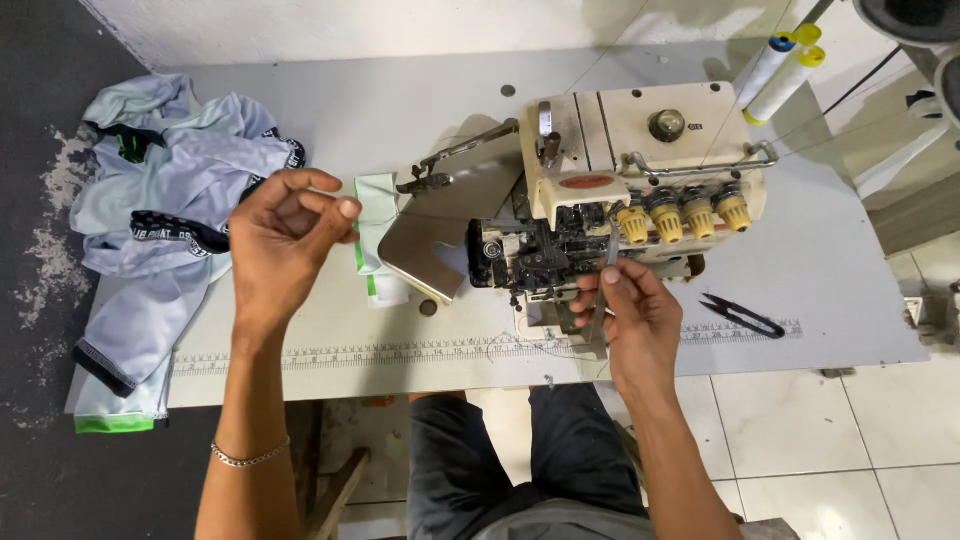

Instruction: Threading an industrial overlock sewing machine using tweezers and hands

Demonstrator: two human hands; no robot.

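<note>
At frame centre, metal tweezers (606, 290) are pinched in the right hand's (635, 320) narrow grip at the cream overlock machine's (640, 170) needle area. A fine thread seems nipped in the left hand's (280, 245) closed fingertips, though it cannot be told surely. Threading looks unfinished; pale, smooth garments (170, 190) lie unsewn at the tabletop's (400, 100) upper left.

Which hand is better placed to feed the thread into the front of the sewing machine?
Probably the right hand: its fingers sit against the front of the sewing machine, holding slim tweezers near the threading parts. The left hand is raised off to the side, pinching, beside the pale garments.
</note>
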